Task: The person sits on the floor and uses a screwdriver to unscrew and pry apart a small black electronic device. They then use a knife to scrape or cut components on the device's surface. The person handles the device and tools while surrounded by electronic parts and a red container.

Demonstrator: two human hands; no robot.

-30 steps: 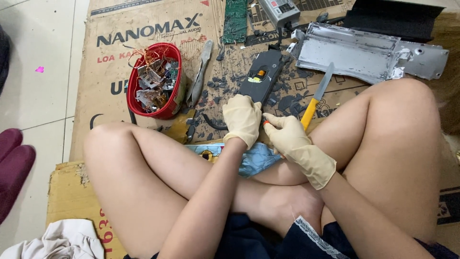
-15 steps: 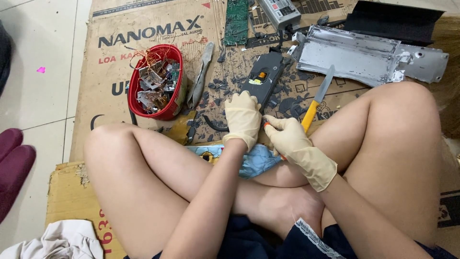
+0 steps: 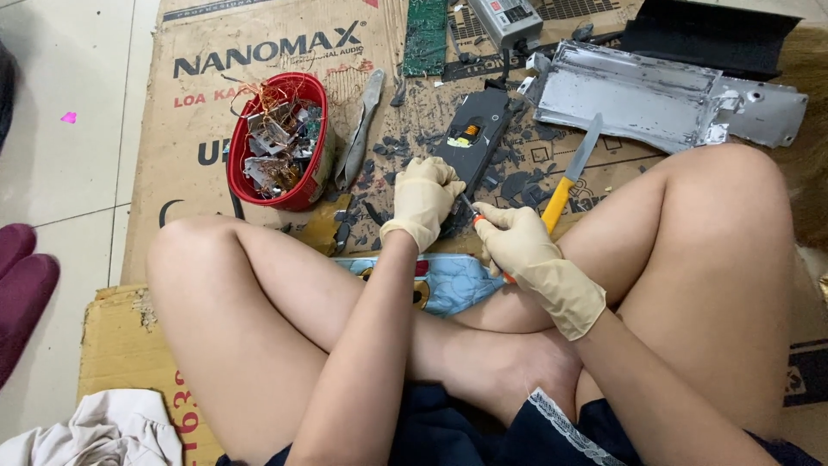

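Cardboard floor mat [image 3: 216, 112] | left hand [image 3: 423, 197] clamps black casing [image 3: 473, 142] | right hand [image 3: 516, 246] grips screwdriver [image 3: 473, 211]; I keep its tip squarely seated.

Both hands wear thin matt cream rubber gloves, the left hand [image 3: 424, 197] and the right hand [image 3: 522, 250]. The black casing [image 3: 475, 138] looks like matt plastic. The red bowl [image 3: 312, 164] is glossy plastic with thin copper wire inside. The grey panel [image 3: 638, 91] is dull scratched metal. The cardboard [image 3: 216, 95] is rough brown paper.
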